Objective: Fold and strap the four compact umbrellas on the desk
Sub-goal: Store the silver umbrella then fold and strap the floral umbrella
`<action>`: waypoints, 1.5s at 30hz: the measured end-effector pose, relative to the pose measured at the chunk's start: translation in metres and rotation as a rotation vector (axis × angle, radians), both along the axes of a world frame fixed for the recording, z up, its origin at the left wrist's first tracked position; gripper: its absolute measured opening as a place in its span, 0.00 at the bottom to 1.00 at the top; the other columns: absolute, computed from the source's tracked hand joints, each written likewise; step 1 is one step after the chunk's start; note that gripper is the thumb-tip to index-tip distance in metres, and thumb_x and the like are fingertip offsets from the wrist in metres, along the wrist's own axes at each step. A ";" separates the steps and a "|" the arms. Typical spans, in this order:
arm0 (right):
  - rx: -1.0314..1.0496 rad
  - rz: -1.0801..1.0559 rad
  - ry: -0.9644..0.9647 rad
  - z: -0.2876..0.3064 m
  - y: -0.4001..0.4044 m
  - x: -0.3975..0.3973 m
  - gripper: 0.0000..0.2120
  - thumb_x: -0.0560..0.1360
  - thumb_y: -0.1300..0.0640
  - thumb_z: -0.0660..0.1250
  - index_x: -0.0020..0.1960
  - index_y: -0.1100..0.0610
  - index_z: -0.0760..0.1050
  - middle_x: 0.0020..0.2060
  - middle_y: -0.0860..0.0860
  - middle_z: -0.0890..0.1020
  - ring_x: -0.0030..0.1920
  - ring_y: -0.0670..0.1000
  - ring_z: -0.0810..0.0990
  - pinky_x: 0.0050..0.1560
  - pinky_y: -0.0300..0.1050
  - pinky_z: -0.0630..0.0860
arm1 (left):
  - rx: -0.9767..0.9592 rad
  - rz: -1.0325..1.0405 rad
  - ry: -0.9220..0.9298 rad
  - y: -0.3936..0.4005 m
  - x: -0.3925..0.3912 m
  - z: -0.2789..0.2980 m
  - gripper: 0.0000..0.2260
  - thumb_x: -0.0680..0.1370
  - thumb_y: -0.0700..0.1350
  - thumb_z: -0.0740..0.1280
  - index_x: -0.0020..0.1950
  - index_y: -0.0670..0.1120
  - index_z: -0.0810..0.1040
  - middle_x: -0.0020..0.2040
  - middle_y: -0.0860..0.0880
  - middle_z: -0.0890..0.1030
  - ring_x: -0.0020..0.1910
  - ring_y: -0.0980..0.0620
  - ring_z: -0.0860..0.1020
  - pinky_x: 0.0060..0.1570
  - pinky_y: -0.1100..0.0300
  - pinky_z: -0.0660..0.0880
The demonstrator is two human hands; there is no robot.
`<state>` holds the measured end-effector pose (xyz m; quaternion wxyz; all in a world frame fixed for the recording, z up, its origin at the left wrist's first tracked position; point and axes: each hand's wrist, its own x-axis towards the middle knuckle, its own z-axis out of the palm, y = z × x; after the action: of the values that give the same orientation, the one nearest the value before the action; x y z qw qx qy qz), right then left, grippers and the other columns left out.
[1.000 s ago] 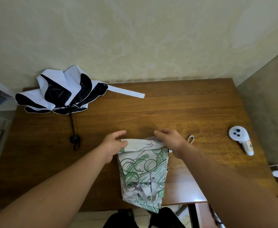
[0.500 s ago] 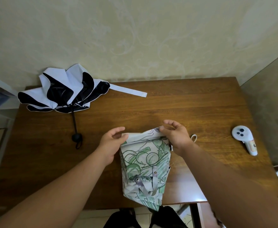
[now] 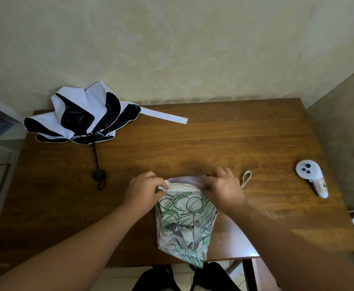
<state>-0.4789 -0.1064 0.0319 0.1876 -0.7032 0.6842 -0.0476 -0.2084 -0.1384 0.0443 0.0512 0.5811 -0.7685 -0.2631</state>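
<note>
The green-and-white printed umbrella (image 3: 183,219) lies low in the middle of the frame, at the near edge of the table (image 3: 213,139), its lower tip hanging just past the edge and its grey strap (image 3: 185,235) lying loose and unfastened across the canopy. The left hand (image 3: 143,190) pinches the upper left corner of the fabric with curled fingers, and the right hand (image 3: 224,189) grips the upper right corner the same way, so both have hold of the top edge. It looks like the pleat-gathering step: the cloth is being evened out before rolling. Next, I'd say, the panels need wrapping snugly round the shaft so the strap can reach its snap. A white wrist loop (image 3: 246,178) pokes out just right of the right hand. In the upper left sits a black-and-white umbrella (image 3: 81,116), still splayed, its strap (image 3: 164,116) trailing. A white controller (image 3: 311,177) lies at the far right.
</note>
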 end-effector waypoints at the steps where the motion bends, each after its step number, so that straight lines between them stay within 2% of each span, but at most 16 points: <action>1: -0.034 0.029 0.045 -0.004 0.004 0.001 0.06 0.72 0.51 0.76 0.48 0.44 0.83 0.47 0.49 0.73 0.53 0.57 0.72 0.44 0.50 0.68 | -0.068 -0.040 -0.029 0.004 0.001 -0.001 0.08 0.72 0.50 0.80 0.47 0.60 0.86 0.46 0.58 0.75 0.47 0.54 0.75 0.45 0.55 0.74; 5: -0.131 0.162 0.146 -0.011 0.014 0.004 0.10 0.65 0.55 0.81 0.44 0.50 0.83 0.43 0.51 0.77 0.46 0.58 0.76 0.40 0.52 0.72 | -0.212 -0.275 -0.088 0.013 -0.001 -0.002 0.11 0.67 0.44 0.82 0.45 0.56 0.86 0.49 0.56 0.79 0.52 0.49 0.77 0.49 0.51 0.75; 8: -0.189 0.208 0.158 -0.015 0.021 0.004 0.13 0.63 0.56 0.83 0.42 0.53 0.81 0.42 0.53 0.80 0.43 0.60 0.79 0.40 0.55 0.76 | -0.205 -0.403 -0.172 0.017 -0.007 -0.003 0.15 0.69 0.41 0.78 0.52 0.57 0.83 0.50 0.57 0.81 0.53 0.50 0.78 0.52 0.52 0.76; 11: -0.224 0.236 0.149 -0.020 0.026 0.001 0.13 0.65 0.56 0.83 0.41 0.55 0.80 0.43 0.53 0.80 0.42 0.60 0.79 0.39 0.56 0.77 | -0.204 -0.517 -0.229 0.019 -0.008 -0.007 0.18 0.68 0.40 0.77 0.54 0.55 0.81 0.48 0.55 0.81 0.50 0.49 0.77 0.49 0.53 0.75; 14: -0.289 0.279 0.158 -0.028 0.032 -0.003 0.09 0.67 0.58 0.80 0.42 0.56 0.80 0.42 0.53 0.80 0.40 0.61 0.79 0.38 0.55 0.77 | -0.155 -0.581 -0.268 0.019 -0.007 -0.009 0.17 0.68 0.40 0.78 0.53 0.53 0.81 0.46 0.52 0.81 0.49 0.49 0.77 0.49 0.54 0.75; 17: -0.362 0.328 0.187 -0.036 0.038 -0.007 0.03 0.71 0.59 0.73 0.41 0.55 0.80 0.39 0.53 0.80 0.38 0.60 0.78 0.37 0.54 0.76 | -0.096 -0.627 -0.291 0.025 -0.008 -0.011 0.14 0.75 0.39 0.71 0.59 0.50 0.78 0.55 0.49 0.80 0.57 0.47 0.78 0.59 0.53 0.73; 19: -0.371 0.348 0.203 -0.038 0.041 -0.007 0.03 0.72 0.59 0.68 0.39 0.55 0.79 0.36 0.53 0.79 0.37 0.59 0.78 0.37 0.53 0.75 | -0.081 -0.649 -0.317 0.029 -0.008 -0.012 0.14 0.77 0.38 0.68 0.62 0.49 0.78 0.58 0.47 0.80 0.60 0.47 0.77 0.63 0.52 0.72; 21: -0.338 0.365 0.232 -0.039 0.045 -0.007 0.02 0.69 0.60 0.70 0.39 0.54 0.78 0.35 0.52 0.79 0.36 0.59 0.77 0.37 0.53 0.74 | -0.063 -0.661 -0.354 0.033 -0.007 -0.014 0.15 0.79 0.38 0.67 0.65 0.48 0.77 0.62 0.48 0.80 0.63 0.47 0.76 0.66 0.53 0.70; 24: -0.242 0.372 0.258 -0.035 0.050 -0.005 0.11 0.61 0.62 0.78 0.38 0.53 0.78 0.35 0.52 0.78 0.36 0.58 0.77 0.37 0.52 0.73 | -0.041 -0.677 -0.374 0.038 -0.007 -0.016 0.16 0.80 0.39 0.66 0.67 0.48 0.77 0.63 0.48 0.80 0.65 0.47 0.76 0.67 0.52 0.70; 31: -0.076 0.372 0.279 -0.026 0.047 -0.002 0.21 0.49 0.61 0.84 0.39 0.52 0.80 0.35 0.51 0.79 0.36 0.58 0.80 0.37 0.53 0.77 | -0.032 -0.679 -0.428 0.041 -0.015 -0.013 0.16 0.82 0.44 0.65 0.70 0.50 0.76 0.67 0.48 0.79 0.69 0.47 0.74 0.71 0.50 0.68; 36: -0.044 0.432 0.278 -0.025 0.052 -0.007 0.15 0.55 0.57 0.83 0.38 0.50 0.81 0.34 0.48 0.80 0.34 0.56 0.80 0.37 0.51 0.76 | -0.042 -0.688 -0.451 0.041 -0.019 -0.009 0.18 0.82 0.44 0.66 0.72 0.51 0.75 0.68 0.49 0.78 0.70 0.47 0.73 0.70 0.51 0.66; 38: -0.051 0.439 0.244 -0.027 0.053 -0.011 0.10 0.63 0.49 0.80 0.38 0.49 0.80 0.33 0.47 0.79 0.33 0.55 0.81 0.38 0.50 0.76 | -0.036 -0.689 -0.460 0.041 -0.019 -0.011 0.18 0.82 0.44 0.66 0.72 0.51 0.75 0.68 0.48 0.78 0.70 0.46 0.73 0.70 0.50 0.67; 39: -0.081 0.417 0.203 -0.027 0.052 -0.013 0.09 0.68 0.44 0.75 0.39 0.49 0.80 0.33 0.47 0.79 0.34 0.56 0.81 0.38 0.50 0.75 | -0.037 -0.686 -0.459 0.041 -0.019 -0.012 0.18 0.82 0.44 0.66 0.72 0.51 0.75 0.69 0.48 0.78 0.70 0.46 0.73 0.71 0.50 0.66; 41: -0.125 0.300 0.085 -0.020 0.043 -0.012 0.15 0.76 0.39 0.64 0.45 0.49 0.82 0.37 0.48 0.79 0.39 0.56 0.81 0.39 0.51 0.76 | -0.034 -0.680 -0.451 0.042 -0.019 -0.014 0.18 0.82 0.45 0.66 0.73 0.51 0.75 0.69 0.48 0.78 0.70 0.47 0.73 0.72 0.50 0.66; 43: -0.110 0.179 0.037 -0.006 0.029 -0.002 0.19 0.79 0.38 0.59 0.58 0.47 0.80 0.48 0.50 0.78 0.50 0.57 0.76 0.46 0.54 0.77 | -0.028 -0.682 -0.456 0.042 -0.020 -0.013 0.19 0.82 0.46 0.66 0.73 0.52 0.75 0.69 0.49 0.78 0.71 0.47 0.73 0.72 0.50 0.65; 45: 0.054 0.190 0.089 0.002 0.017 0.009 0.23 0.81 0.36 0.57 0.73 0.41 0.69 0.62 0.51 0.71 0.61 0.58 0.69 0.58 0.59 0.75 | -0.024 -0.683 -0.465 0.043 -0.020 -0.013 0.19 0.82 0.46 0.65 0.74 0.52 0.75 0.70 0.49 0.78 0.71 0.47 0.72 0.73 0.50 0.65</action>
<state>-0.4698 -0.0897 0.0343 0.1798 -0.7611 0.6229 0.0201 -0.2287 -0.0951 0.0315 -0.2071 0.3360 -0.9112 -0.1178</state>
